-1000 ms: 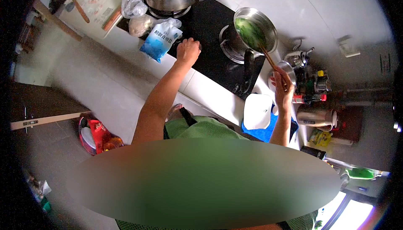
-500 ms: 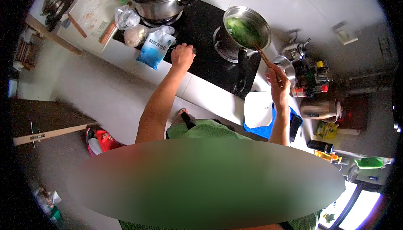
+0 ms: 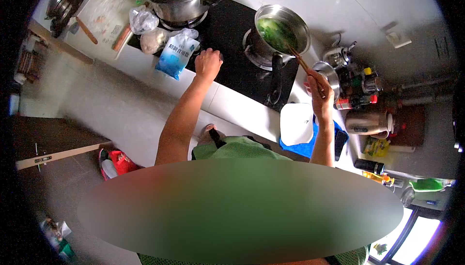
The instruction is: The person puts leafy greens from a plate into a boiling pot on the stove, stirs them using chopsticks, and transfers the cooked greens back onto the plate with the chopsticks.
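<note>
Over the hob (image 3: 232, 32), little has changed: the right hand (image 3: 320, 90) still grips 2 chopsticks (image 3: 301, 61), tips among greens (image 3: 275, 30) in the pot (image 3: 298, 22), so stirring seemingly continues. Just beside the bag (image 3: 174, 57), the left hand (image 3: 208, 65) is curled; whether it grasps anything, I cannot tell.

Pan (image 3: 299, 27) on right of stove (image 3: 237, 71), greens (image 3: 275, 31) in pan, chopsticks (image 3: 301, 62) in pan, pot (image 3: 181, 6) far left, salt bag (image 3: 175, 54) near left, dish (image 3: 296, 122) on cloth (image 3: 300, 149) near right

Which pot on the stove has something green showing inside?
The long-handled pot, where chopsticks in the right hand reach in, shows green food. The inside of the stacked steel pot is hidden.
</note>
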A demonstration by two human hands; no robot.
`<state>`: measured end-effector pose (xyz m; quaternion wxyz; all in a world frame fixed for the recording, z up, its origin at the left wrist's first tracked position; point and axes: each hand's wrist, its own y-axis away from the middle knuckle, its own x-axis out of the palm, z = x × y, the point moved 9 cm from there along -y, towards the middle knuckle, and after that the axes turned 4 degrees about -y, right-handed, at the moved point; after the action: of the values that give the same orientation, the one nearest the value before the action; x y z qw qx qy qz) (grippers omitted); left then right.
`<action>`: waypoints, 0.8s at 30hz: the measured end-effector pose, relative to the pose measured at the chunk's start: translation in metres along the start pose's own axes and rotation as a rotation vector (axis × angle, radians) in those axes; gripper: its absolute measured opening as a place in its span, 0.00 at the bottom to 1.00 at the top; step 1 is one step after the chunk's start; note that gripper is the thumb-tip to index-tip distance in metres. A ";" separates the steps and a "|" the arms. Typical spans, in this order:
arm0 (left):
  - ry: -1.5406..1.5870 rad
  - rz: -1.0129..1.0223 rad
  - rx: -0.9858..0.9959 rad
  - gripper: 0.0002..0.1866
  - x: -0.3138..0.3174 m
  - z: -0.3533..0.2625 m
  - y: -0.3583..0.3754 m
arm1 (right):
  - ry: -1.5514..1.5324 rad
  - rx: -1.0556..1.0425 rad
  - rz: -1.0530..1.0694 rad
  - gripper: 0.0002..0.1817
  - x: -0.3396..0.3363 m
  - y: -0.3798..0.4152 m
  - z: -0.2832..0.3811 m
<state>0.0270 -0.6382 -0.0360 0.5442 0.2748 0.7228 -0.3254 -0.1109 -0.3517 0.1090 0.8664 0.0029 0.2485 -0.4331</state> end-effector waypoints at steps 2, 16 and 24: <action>0.007 0.002 -0.002 0.12 0.000 0.000 0.000 | 0.001 -0.012 0.005 0.14 0.001 -0.001 0.001; -0.027 0.053 -0.017 0.13 0.000 -0.001 -0.001 | 0.011 -0.035 0.007 0.13 -0.001 -0.005 0.000; -0.014 0.055 -0.011 0.13 -0.002 -0.001 0.000 | 0.005 -0.033 0.000 0.12 0.000 -0.005 0.001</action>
<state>0.0265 -0.6379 -0.0342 0.5592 0.2893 0.7131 -0.3084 -0.1140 -0.3549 0.1109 0.8657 -0.0102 0.2578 -0.4289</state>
